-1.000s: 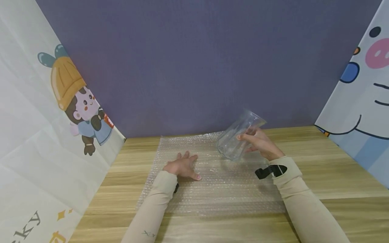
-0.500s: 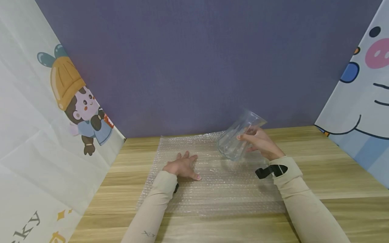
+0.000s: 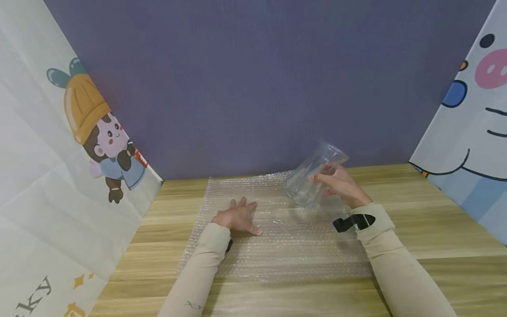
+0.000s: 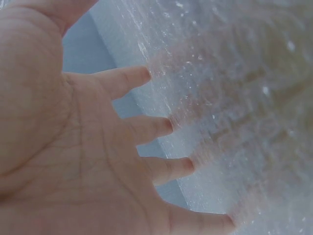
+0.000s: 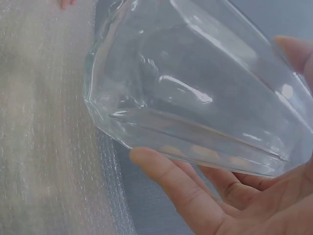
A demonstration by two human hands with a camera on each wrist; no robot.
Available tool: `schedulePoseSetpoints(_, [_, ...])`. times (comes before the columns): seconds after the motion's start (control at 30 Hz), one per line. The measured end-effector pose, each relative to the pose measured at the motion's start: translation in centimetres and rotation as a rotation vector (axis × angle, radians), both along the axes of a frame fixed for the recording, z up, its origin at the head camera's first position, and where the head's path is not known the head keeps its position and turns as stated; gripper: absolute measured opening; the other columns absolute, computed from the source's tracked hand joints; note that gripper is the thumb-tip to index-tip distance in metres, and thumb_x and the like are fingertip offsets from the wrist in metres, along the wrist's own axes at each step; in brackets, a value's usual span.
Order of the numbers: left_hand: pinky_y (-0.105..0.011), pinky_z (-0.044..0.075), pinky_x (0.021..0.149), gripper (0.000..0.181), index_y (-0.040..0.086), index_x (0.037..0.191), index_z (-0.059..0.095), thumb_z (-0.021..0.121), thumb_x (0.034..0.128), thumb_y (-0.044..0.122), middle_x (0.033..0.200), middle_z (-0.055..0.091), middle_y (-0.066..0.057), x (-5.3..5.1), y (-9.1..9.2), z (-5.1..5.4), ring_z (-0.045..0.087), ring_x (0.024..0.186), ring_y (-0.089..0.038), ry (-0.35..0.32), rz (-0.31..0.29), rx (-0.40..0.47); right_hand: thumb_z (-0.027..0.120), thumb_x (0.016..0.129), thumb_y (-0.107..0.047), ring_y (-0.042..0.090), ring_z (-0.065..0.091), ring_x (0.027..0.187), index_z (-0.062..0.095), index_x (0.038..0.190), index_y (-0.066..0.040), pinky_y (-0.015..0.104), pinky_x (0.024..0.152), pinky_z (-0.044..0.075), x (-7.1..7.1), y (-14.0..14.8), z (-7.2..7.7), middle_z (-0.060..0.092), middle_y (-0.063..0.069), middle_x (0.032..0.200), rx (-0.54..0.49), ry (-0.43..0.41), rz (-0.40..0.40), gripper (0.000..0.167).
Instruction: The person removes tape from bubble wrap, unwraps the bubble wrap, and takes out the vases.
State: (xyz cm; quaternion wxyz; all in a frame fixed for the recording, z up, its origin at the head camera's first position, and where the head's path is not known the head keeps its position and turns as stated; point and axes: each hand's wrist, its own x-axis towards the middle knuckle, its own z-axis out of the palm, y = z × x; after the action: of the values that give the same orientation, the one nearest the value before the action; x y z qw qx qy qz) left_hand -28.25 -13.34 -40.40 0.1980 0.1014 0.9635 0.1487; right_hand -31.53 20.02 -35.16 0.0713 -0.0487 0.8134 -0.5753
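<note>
A clear glass vase (image 3: 306, 182) with a faceted body and a flared rim leans to the right over the far right part of a bubble wrap sheet (image 3: 277, 251). My right hand (image 3: 338, 182) grips it round the side; in the right wrist view the thumb and fingers lie on opposite sides of the vase (image 5: 186, 88). Its thick base (image 5: 98, 103) points toward the sheet, and I cannot tell whether it touches. My left hand (image 3: 237, 217) rests on the left part of the sheet with fingers spread. The left wrist view shows those fingertips (image 4: 183, 167) against the bubble wrap (image 4: 244, 98).
The sheet lies flat on a wood-grain table (image 3: 435, 220), near a purple-grey back panel (image 3: 253, 88). Printed cloths stand at both sides, a cartoon child (image 3: 108, 136) on the left one and a pink snout (image 3: 491, 68) on the right one.
The vase and right hand have shifted very slightly up and to the right. My left hand stays in place on the bubble wrap.
</note>
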Motion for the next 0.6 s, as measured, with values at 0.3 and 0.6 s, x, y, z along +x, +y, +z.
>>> schedulePoseSetpoints(0.3, [-0.086, 0.010, 0.111, 0.108, 0.030, 0.163, 0.025, 0.082, 0.0770, 0.060, 0.174, 0.004, -0.012, -0.04, -0.05, -0.02, 0.000, 0.158, -0.046, -0.005, -0.002, -0.002, 0.077, 0.091, -0.036, 0.029, 0.055, 0.111, 0.040, 0.135, -0.003, 0.053, 0.090, 0.060, 0.10, 0.24, -0.08, 0.044, 0.019, 0.135, 0.004, 0.033, -0.016, 0.066])
schedulePoseSetpoints(0.6, [-0.086, 0.010, 0.112, 0.108, 0.031, 0.164, 0.024, 0.081, 0.0770, 0.061, 0.174, 0.004, -0.012, -0.09, -0.08, -0.08, 0.001, 0.158, -0.046, -0.005, -0.005, -0.003, 0.075, 0.091, -0.024, 0.033, 0.055, 0.118, 0.030, 0.149, -0.002, 0.042, 0.084, 0.062, 0.16, 0.44, -0.12, 0.041, 0.024, 0.147, -0.013, 0.070, -0.020, 0.077])
